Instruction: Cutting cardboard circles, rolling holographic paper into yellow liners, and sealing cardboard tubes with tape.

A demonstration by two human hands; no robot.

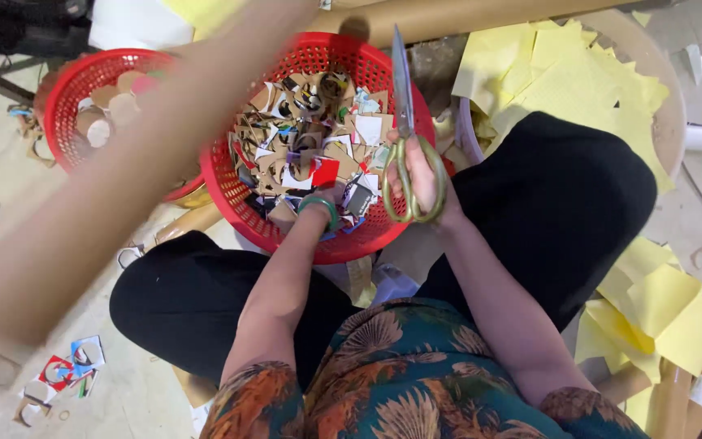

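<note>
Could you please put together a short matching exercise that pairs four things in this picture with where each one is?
Things:
1. scissors
2. green bangle
3. cut cardboard discs
4. yellow paper sheets

Places:
A. in the smaller red basket at the upper left
B. on the left wrist, at the edge of the big red basket of scraps
C. piled at the upper right, beyond the knee
D. in the right hand, blades pointing away from the person

Pairs: 1-D, 2-B, 3-A, 4-C
</note>
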